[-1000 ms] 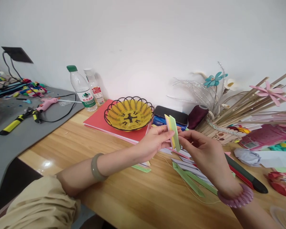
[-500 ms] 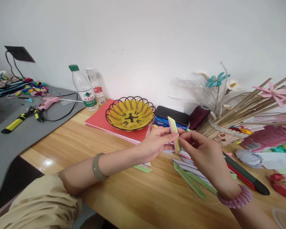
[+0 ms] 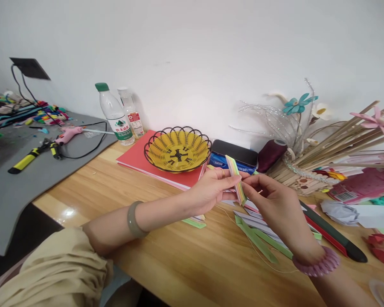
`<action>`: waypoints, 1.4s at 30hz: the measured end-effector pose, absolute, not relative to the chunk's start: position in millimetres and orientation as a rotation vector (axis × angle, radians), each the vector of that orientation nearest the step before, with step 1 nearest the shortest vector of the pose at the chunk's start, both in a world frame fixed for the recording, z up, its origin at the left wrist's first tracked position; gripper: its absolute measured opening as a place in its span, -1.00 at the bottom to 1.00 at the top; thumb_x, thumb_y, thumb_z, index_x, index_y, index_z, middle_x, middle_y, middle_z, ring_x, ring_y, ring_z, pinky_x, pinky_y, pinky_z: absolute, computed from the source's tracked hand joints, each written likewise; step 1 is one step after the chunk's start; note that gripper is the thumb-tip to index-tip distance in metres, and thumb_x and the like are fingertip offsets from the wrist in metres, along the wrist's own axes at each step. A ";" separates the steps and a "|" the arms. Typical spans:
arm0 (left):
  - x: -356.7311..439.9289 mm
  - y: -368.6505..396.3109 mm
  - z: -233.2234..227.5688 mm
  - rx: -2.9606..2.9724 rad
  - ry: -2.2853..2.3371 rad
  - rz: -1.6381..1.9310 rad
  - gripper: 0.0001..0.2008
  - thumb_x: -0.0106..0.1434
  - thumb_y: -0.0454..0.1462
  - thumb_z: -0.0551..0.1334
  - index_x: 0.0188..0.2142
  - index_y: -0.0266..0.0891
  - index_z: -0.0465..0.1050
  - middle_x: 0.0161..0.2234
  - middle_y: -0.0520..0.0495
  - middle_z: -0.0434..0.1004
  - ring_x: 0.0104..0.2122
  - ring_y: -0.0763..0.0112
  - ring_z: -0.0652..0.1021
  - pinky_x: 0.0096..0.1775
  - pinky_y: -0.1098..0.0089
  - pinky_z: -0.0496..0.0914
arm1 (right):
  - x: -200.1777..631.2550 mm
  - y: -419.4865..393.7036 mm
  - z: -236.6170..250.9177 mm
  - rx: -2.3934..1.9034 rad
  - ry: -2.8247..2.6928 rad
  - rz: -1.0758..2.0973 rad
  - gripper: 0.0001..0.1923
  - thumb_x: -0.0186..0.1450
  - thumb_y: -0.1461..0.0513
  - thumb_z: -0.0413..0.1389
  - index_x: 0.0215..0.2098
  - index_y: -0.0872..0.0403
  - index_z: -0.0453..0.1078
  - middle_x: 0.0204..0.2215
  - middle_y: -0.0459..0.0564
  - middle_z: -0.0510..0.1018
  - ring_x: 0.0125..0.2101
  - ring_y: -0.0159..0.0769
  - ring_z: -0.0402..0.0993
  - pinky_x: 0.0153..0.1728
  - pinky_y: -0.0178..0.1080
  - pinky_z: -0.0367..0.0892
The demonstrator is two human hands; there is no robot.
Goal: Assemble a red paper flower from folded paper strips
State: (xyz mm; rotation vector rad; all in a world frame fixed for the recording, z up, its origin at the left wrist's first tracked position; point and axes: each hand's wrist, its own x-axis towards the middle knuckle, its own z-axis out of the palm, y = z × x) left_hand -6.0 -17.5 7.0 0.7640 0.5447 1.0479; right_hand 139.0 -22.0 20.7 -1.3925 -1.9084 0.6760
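Observation:
My left hand [image 3: 211, 187] and my right hand [image 3: 270, 198] meet above the wooden table [image 3: 153, 251] and pinch a small stack of folded paper strips [image 3: 236, 175] in pink, yellow and green, held edge-on and upright. Both hands' fingertips press its lower half. Under my right hand lie more loose paper strips [image 3: 259, 238], green and white, flat on the table. A thin thread runs across the table below them.
A yellow wire basket [image 3: 178, 149] sits on a red folder [image 3: 137, 158]. Behind are two water bottles [image 3: 115, 114], a dark phone [image 3: 234, 152], a maroon thread spool [image 3: 270, 154], and wooden sticks with paper flowers [image 3: 336, 136]. A black-red cutter [image 3: 333, 234] lies right. A glue gun [image 3: 67, 135] lies on the grey mat.
The fanned strips have been pressed together into a tight stack between both hands. The view has shifted slightly, so everything sits a little to the right.

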 end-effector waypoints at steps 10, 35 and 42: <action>-6.7 -17.4 6.6 0.779 0.540 1.034 -0.78 0.04 -0.26 0.29 -0.33 -0.39 0.47 -0.46 -0.04 0.42 -0.45 0.50 0.44 -0.30 0.36 0.36 | 139.1 -20.6 18.8 -1.387 -1.909 0.678 -0.73 0.16 0.04 0.04 -0.47 0.08 0.36 -0.56 -0.08 0.48 -0.59 -0.38 0.29 -0.57 -0.33 0.17; -80.4 -49.9 -24.1 1.722 1.310 1.138 -0.67 0.13 -0.30 0.20 -0.08 -0.23 0.27 -0.09 -0.13 0.39 -0.08 0.34 0.40 -0.10 0.28 0.34 | 134.7 -14.0 -14.2 -1.279 -2.232 1.574 -0.77 0.10 0.14 0.02 -0.60 0.12 0.29 -0.66 -0.16 0.28 -0.61 -0.46 0.14 -0.56 -0.35 0.08; -104.2 -73.3 -38.5 2.834 1.143 0.844 -0.79 0.25 -0.41 0.02 -0.23 -0.28 0.40 -0.21 -0.12 0.48 -0.13 0.35 0.38 -0.16 0.34 0.37 | 133.9 -8.2 -23.2 -1.304 -2.349 1.535 -0.78 0.09 0.14 0.03 -0.59 0.12 0.33 -0.67 -0.17 0.24 -0.62 -0.48 0.04 -0.58 -0.35 -0.01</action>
